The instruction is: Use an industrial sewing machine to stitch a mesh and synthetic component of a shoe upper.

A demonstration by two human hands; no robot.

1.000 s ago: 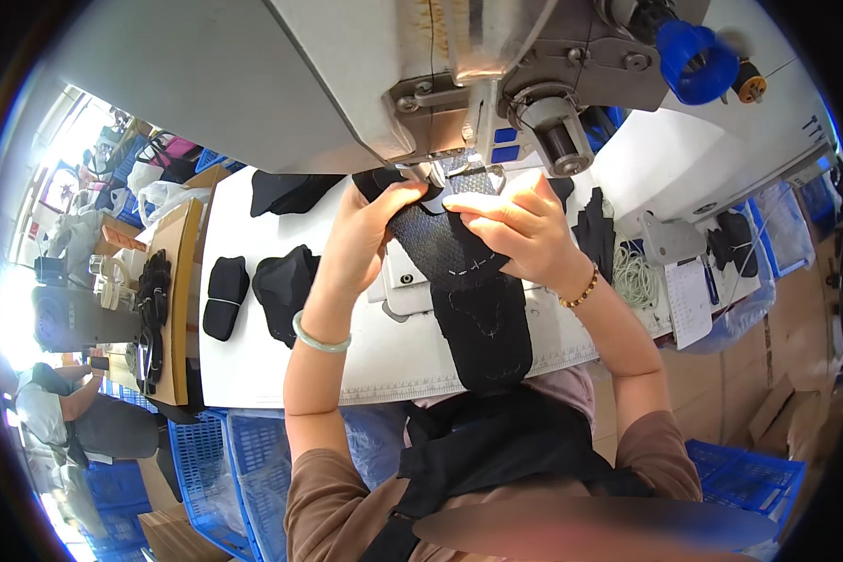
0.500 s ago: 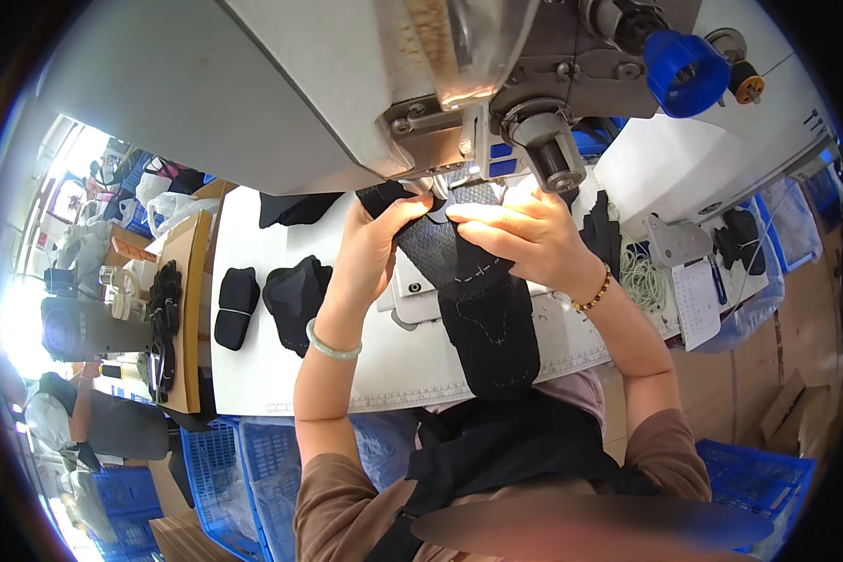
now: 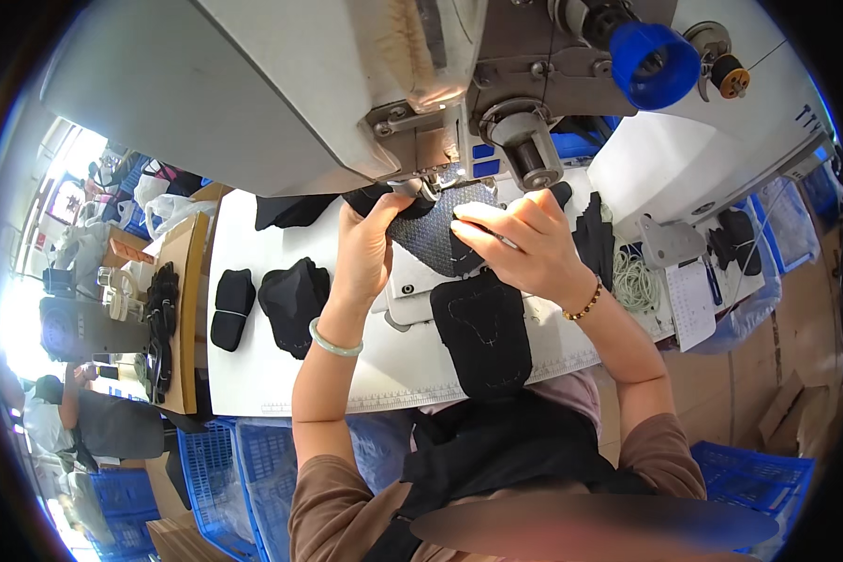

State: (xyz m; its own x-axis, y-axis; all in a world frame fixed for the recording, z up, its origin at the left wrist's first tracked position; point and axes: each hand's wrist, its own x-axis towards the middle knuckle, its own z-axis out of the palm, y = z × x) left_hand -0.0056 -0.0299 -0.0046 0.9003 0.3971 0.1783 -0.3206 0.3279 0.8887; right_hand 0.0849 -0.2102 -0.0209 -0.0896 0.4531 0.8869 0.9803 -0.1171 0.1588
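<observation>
**Dark textured piece (image 3: 433, 236) held up to the sewing machine (image 3: 300, 89)**

The dark textured piece lies just below the metal presser area (image 3: 429, 186), between the two hands and above the white bench (image 3: 393, 365); the left hand (image 3: 365, 245) is closed in a pinch on its left edge, thumb on top; the right hand (image 3: 526, 242) is bent at the fingers, its thumb and fingertips brought together on the right edge, where it seems to have hold of a darker flap with pale stitch marks.

To guide the piece well, spread it lightly between both hands so that the mesh lies smooth; let the left thumb, which sits very near the metal parts, stay to the side of the needle line; steer with small turns and no hard pull, since mesh of this kind would likely stretch; check that the flap under the right hand is not folded beneath the work; mind also the black stitched panel (image 3: 482, 332) hanging toward the apron (image 3: 496, 440), whose weight could drag the seam askew.
</observation>
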